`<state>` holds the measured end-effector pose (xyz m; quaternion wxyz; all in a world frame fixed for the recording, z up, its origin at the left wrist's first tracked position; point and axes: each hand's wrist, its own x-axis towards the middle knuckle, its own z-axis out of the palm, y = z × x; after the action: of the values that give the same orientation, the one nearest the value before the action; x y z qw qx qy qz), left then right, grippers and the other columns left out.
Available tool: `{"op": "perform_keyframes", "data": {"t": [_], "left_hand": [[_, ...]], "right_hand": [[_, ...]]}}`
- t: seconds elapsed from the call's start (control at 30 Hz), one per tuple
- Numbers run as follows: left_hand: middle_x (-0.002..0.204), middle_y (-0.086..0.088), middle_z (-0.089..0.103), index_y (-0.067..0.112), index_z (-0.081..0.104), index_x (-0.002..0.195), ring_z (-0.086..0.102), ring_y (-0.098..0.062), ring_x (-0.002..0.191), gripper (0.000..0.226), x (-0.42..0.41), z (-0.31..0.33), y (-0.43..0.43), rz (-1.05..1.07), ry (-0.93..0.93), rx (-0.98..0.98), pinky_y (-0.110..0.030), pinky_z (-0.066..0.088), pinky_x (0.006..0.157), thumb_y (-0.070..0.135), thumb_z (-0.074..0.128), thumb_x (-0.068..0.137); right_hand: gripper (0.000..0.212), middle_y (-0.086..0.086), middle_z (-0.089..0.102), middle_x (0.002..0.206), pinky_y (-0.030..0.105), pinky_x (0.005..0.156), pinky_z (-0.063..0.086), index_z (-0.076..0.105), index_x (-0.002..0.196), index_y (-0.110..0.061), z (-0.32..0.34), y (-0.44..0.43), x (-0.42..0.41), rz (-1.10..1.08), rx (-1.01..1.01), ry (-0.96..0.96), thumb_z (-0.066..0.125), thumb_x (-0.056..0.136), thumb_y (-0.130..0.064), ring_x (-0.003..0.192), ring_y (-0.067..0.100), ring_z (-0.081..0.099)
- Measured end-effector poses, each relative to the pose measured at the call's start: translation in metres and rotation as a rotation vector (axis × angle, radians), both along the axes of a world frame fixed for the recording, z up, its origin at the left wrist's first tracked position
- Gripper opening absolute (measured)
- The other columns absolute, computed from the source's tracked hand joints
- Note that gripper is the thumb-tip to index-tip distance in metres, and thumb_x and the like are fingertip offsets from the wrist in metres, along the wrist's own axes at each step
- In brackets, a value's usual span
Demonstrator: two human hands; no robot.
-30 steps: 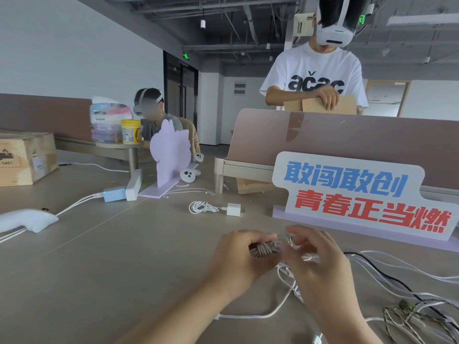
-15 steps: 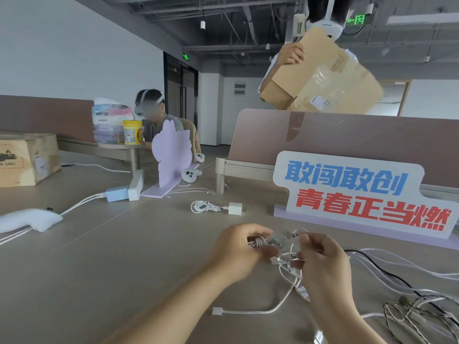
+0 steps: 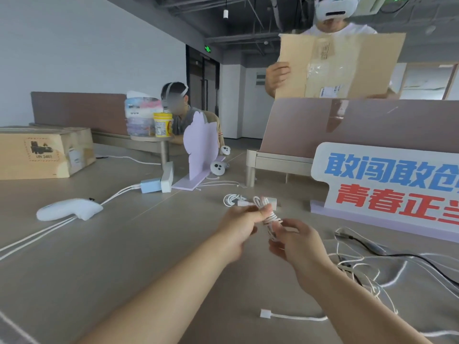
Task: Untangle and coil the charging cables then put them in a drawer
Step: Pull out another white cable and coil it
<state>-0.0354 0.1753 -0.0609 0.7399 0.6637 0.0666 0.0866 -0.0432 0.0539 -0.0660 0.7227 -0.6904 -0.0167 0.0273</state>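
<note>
Just above the counter (image 3: 124, 256), a small white cable bundle (image 3: 269, 217) sits between both hands, near the middle. The left hand (image 3: 238, 227) grips its far end, fingers curled round it. The right hand (image 3: 300, 244) pinches its lower turns, though blur hides the detail. A loose white plug end (image 3: 265, 314) lies nearer on the counter. A tangle of cables (image 3: 360, 271) spreads to the right, below a printed sign (image 3: 372, 184).
</note>
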Motion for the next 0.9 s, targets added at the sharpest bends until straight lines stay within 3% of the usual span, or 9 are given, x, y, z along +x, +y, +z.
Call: {"op": "perform_keyframes", "data": {"t": [0.07, 0.13, 0.2, 0.27, 0.37, 0.6, 0.73, 0.9], "left_hand": [[0.072, 0.003, 0.067, 0.017, 0.070, 0.077, 0.059, -0.013, 0.071, 0.006, 0.007, -0.009, 0.014, 0.036, 0.027, -0.101, -0.022, 0.049, 0.075, 0.019, 0.074, 0.081], [0.072, 0.002, 0.069, 0.017, 0.068, 0.079, 0.063, -0.015, 0.072, 0.011, 0.016, -0.023, 0.028, 0.139, 0.029, -0.127, -0.026, 0.053, 0.083, 0.009, 0.074, 0.079], [0.078, 0.000, 0.069, 0.019, 0.067, 0.077, 0.064, -0.014, 0.075, 0.014, 0.030, -0.038, 0.043, 0.280, 0.026, 0.150, -0.022, 0.054, 0.081, 0.008, 0.076, 0.078], [0.076, 0.005, 0.067, 0.020, 0.068, 0.078, 0.060, -0.004, 0.069, 0.011, 0.038, -0.041, 0.052, 0.330, -0.002, 0.416, -0.005, 0.044, 0.063, 0.012, 0.075, 0.079], [0.072, 0.004, 0.063, 0.012, 0.071, 0.085, 0.056, -0.003, 0.064, 0.006, 0.059, -0.042, 0.064, 0.340, -0.057, 0.557, 0.000, 0.038, 0.055, 0.010, 0.073, 0.081], [0.068, 0.008, 0.060, 0.007, 0.070, 0.087, 0.051, 0.010, 0.053, 0.015, 0.094, -0.045, 0.079, 0.330, -0.113, 0.753, 0.001, 0.037, 0.055, -0.006, 0.065, 0.081], [0.074, 0.009, 0.061, 0.017, 0.069, 0.084, 0.055, -0.005, 0.069, 0.006, 0.092, -0.043, 0.078, 0.407, -0.119, 0.833, -0.007, 0.036, 0.058, 0.012, 0.070, 0.082], [0.080, 0.009, 0.064, 0.021, 0.068, 0.082, 0.054, 0.000, 0.070, 0.007, 0.055, -0.037, 0.059, 0.262, -0.238, 0.829, 0.000, 0.036, 0.065, 0.015, 0.066, 0.084]], "right_hand": [[0.015, 0.005, 0.065, 0.079, 0.038, 0.070, 0.054, 0.060, 0.101, -0.014, -0.010, 0.004, 0.016, -0.056, -0.217, -0.045, 0.063, 0.087, -0.018, 0.067, 0.022, 0.060], [0.017, 0.002, 0.065, 0.090, 0.027, 0.061, 0.044, 0.057, 0.101, -0.020, -0.020, 0.009, 0.031, -0.074, -0.489, -0.130, 0.063, 0.086, -0.021, 0.076, 0.021, 0.058], [0.022, 0.003, 0.063, 0.101, 0.025, 0.064, 0.035, 0.056, 0.107, -0.022, -0.029, 0.016, 0.050, -0.067, -0.681, -0.267, 0.061, 0.086, -0.015, 0.087, 0.020, 0.054], [0.029, 0.006, 0.063, 0.110, 0.025, 0.075, 0.035, 0.057, 0.113, -0.021, -0.035, 0.025, 0.069, -0.061, -0.771, -0.359, 0.060, 0.085, -0.013, 0.102, 0.025, 0.053], [0.033, 0.007, 0.061, 0.120, 0.033, 0.090, 0.038, 0.058, 0.119, -0.024, -0.039, 0.039, 0.097, -0.080, -0.880, -0.359, 0.060, 0.087, -0.024, 0.113, 0.030, 0.049], [0.031, 0.009, 0.049, 0.121, 0.034, 0.091, 0.040, 0.058, 0.121, -0.024, -0.041, 0.051, 0.132, -0.127, -0.897, -0.357, 0.053, 0.090, -0.026, 0.118, 0.029, 0.044], [0.038, 0.010, 0.048, 0.127, 0.034, 0.092, 0.039, 0.048, 0.127, -0.013, -0.037, 0.049, 0.127, -0.218, -0.773, -0.277, 0.049, 0.093, -0.030, 0.117, 0.029, 0.048], [0.028, 0.010, 0.053, 0.123, 0.026, 0.084, 0.035, 0.057, 0.117, -0.010, -0.029, 0.018, 0.095, -0.119, -0.763, -0.198, 0.047, 0.092, -0.018, 0.111, 0.026, 0.050]]}}
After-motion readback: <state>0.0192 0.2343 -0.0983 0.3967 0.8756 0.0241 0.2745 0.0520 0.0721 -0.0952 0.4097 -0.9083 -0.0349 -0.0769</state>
